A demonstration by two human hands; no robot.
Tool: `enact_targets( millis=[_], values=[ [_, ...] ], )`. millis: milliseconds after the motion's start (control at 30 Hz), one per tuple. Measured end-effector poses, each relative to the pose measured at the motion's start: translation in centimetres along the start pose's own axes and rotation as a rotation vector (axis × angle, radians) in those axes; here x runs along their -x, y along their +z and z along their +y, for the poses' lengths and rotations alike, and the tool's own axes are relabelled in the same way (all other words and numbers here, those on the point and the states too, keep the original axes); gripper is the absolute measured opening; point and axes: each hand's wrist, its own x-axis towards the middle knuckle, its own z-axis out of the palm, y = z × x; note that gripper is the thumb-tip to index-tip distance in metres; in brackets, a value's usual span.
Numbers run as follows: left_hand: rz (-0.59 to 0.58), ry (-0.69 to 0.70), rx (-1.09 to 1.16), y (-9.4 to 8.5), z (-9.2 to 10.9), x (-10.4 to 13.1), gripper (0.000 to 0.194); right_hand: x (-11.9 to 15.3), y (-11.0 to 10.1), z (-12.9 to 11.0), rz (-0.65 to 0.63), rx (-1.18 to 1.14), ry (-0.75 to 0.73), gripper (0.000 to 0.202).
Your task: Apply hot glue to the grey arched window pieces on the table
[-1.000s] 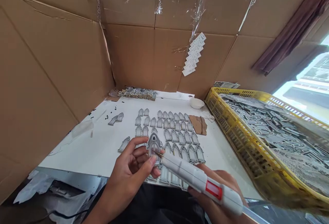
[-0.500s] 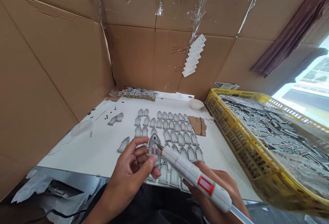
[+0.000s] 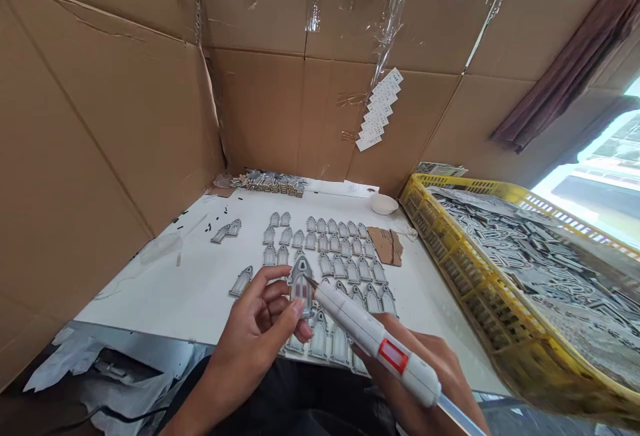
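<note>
Between the thumb and fingers of my left hand (image 3: 265,319) is a small grey arched frame (image 3: 301,276), held upright with its pointed top up. Its inside looks pale and see-through. My right hand (image 3: 420,363) wraps round a white glue pen (image 3: 370,329) with a red-rimmed window on its barrel and a clear rod at its back end. The pen's thin, dark tip meets or nearly meets the frame's right side; contact is hard to tell. Rows of similar arched frames (image 3: 339,266) lie on the white table beyond and below my hands, partly hidden by them.
A yellow plastic basket (image 3: 450,276) full of grey pieces stands on the right. Behind are a small white bowl (image 3: 384,204), a torn cardboard piece (image 3: 387,246) and a stack of frames (image 3: 270,183). Cardboard walls (image 3: 260,109) enclose the table's left and back.
The pen has shifted slightly left and its rear end has dropped a little. The frame stays in my left hand, turned slightly. The whole view has drifted a few pixels.
</note>
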Motion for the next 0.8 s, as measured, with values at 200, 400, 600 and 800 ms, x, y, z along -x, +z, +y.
enact_targets(
  millis=[200, 400, 600, 800],
  values=[
    [0.103, 0.096, -0.298, -0.3, -1.0, 0.1, 0.031, 0.5, -0.3, 0.2, -0.032, 0.008, -0.006, 0.011],
    [0.087, 0.064, -0.300, -1.0, -1.3, -0.3, 0.035, 1.5, -0.7, 0.7, -0.094, 0.045, -0.022, 0.015],
    [-0.004, -0.016, -0.067, -1.3, -0.5, -0.7, 0.036, 1.8, -1.1, 0.2, -0.054, -0.014, 0.009, 0.024],
    [-0.043, -0.058, -0.020, -1.2, -0.5, -0.6, 0.034, 2.1, -0.8, 1.3, -0.234, -0.051, 0.032, 0.022]
  ],
)
